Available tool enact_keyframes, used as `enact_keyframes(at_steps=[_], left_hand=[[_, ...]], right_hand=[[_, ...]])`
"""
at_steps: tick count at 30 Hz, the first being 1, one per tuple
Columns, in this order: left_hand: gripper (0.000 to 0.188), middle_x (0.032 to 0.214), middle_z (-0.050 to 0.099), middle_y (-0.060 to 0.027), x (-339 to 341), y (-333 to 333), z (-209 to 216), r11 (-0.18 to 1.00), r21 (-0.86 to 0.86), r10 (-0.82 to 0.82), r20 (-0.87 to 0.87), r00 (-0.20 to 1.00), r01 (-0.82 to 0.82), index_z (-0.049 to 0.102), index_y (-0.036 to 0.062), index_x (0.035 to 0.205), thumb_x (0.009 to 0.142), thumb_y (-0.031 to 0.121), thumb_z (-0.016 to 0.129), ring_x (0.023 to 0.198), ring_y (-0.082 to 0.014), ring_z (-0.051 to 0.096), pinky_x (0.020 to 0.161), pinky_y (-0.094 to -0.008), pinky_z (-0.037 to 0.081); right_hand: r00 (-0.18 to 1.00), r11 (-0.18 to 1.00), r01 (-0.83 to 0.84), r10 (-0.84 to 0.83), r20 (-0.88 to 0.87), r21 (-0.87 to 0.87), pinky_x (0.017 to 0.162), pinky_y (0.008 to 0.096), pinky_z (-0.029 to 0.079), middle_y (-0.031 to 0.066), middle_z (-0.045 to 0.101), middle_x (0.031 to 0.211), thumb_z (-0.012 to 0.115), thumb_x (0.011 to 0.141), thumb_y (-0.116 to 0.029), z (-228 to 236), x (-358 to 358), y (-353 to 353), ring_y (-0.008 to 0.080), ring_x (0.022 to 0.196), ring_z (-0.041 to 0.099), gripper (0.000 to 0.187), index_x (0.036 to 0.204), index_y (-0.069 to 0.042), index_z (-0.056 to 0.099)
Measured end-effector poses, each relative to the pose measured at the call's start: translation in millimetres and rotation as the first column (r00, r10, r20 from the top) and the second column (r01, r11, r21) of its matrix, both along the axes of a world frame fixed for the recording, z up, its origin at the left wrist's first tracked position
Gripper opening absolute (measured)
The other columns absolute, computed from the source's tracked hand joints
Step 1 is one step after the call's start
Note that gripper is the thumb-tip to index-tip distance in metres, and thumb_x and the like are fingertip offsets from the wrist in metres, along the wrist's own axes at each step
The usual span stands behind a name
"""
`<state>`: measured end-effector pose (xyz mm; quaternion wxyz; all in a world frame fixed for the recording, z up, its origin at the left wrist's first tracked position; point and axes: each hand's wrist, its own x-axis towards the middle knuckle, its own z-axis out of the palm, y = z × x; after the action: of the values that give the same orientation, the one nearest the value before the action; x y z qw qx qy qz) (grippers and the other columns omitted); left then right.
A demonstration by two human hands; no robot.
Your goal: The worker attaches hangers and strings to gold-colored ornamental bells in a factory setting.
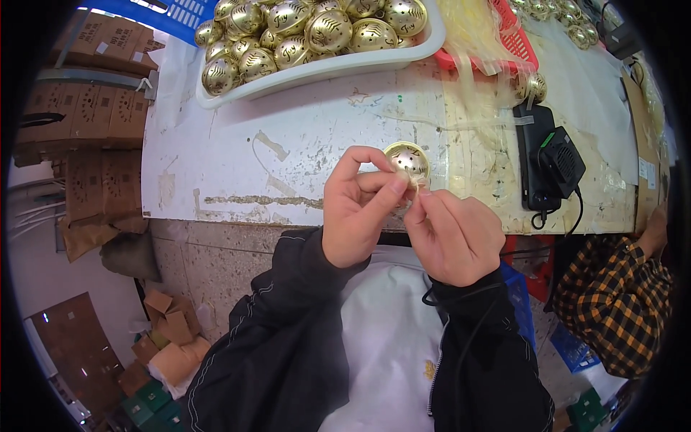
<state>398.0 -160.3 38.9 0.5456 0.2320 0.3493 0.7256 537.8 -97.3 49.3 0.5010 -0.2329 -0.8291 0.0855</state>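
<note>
Head view puts the gold ball point(407, 158) just beyond the fingertips near the table point(345, 137)'s front edge; whether it rests there or hangs from the grip, I cannot tell. Left hand point(360, 209) and right hand point(461, 237) each pinch, thumb to forefinger, at a pale strand point(415, 183) beside the ball, its ends too small to make out. I'd judge this wants light, even tension, the left steadying while the right does the fine work, without scuffing the shiny shell. Farther out, the white tray point(317, 75) heaped with gold balls bounds the reach ahead; right of it sits a red basket point(524, 47) of pale ribbons point(468, 29). I'd mind the loose cord point(475, 299) by the right cuff, which could snag, and the black device point(561, 162) farther right.
</note>
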Motion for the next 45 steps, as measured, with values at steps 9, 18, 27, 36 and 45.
enact_keyframes(at_steps=[9, 18, 27, 36, 45], left_hand=[[0.028, 0.092, 0.072, -0.0155, -14.1, -6.5, 3.7, 0.993, -0.084, -0.073, 0.084, 0.994, 0.080, 0.051, 0.0017, 0.106, 0.087, -0.010, 0.067, 0.082, -0.0193, 0.072, 0.074, -0.0278, 0.058], [0.028, 0.093, 0.071, -0.0147, -29.1, -11.2, 13.8, 0.929, -0.111, -0.333, 0.156, 0.930, 0.352, 0.054, 0.0005, 0.105, 0.085, -0.010, 0.069, 0.080, -0.0211, 0.072, 0.070, -0.0271, 0.058], [0.039, 0.104, 0.071, -0.0233, -29.5, -13.6, 19.4, 0.857, -0.197, -0.451, 0.162, 0.878, 0.477, 0.060, -0.0076, 0.116, 0.079, -0.014, 0.071, 0.076, -0.0219, 0.073, 0.068, -0.0296, 0.061], [0.018, 0.093, 0.072, -0.0206, -28.2, -16.0, 19.9, 0.867, -0.222, -0.465, -0.040, 0.885, 0.445, 0.070, -0.0093, 0.099, 0.082, -0.007, 0.073, 0.077, -0.0242, 0.073, 0.070, -0.0314, 0.060], [0.043, 0.086, 0.069, -0.0247, -19.5, -24.9, 15.4, 0.915, -0.157, -0.362, 0.083, 0.928, 0.371, 0.067, -0.0122, 0.091, 0.102, 0.028, 0.055, 0.075, -0.0294, 0.071, 0.066, -0.0353, 0.060]], right_hand=[[0.943, 0.885, -0.333, 0.305, -0.134, -0.325, 0.070, 0.0375, 0.048, 0.0127, 0.066, 0.092, 0.072, 0.071, 0.004, 2.8, 13.7, 21.3, 0.0274, 0.084, 0.062, 0.027, 0.097, -0.002, 0.070], [0.888, 0.776, -0.418, 0.458, -0.032, -0.473, 0.091, 0.0400, 0.045, 0.0208, 0.058, 0.127, 0.067, 0.077, 0.000, -0.7, 11.5, 35.1, 0.0348, 0.115, 0.057, 0.023, 0.099, -0.003, 0.070], [0.950, 0.858, -0.299, 0.310, -0.044, -0.418, 0.087, 0.0397, 0.047, 0.0184, 0.060, 0.119, 0.066, 0.079, 0.002, -1.0, 11.2, 32.4, 0.0324, 0.109, 0.059, 0.015, 0.093, -0.001, 0.070], [0.969, 0.877, -0.232, 0.248, -0.016, -0.421, 0.087, 0.0389, 0.047, 0.0170, 0.061, 0.116, 0.067, 0.079, 0.002, 0.1, 12.6, 27.3, 0.0321, 0.107, 0.059, 0.014, 0.093, -0.001, 0.070], [0.991, 0.961, -0.132, 0.136, -0.002, -0.244, 0.090, 0.0427, 0.048, 0.0144, 0.062, 0.108, 0.068, 0.074, 0.006, -3.4, 6.4, 29.0, 0.0348, 0.103, 0.059, 0.018, 0.091, -0.001, 0.068]])
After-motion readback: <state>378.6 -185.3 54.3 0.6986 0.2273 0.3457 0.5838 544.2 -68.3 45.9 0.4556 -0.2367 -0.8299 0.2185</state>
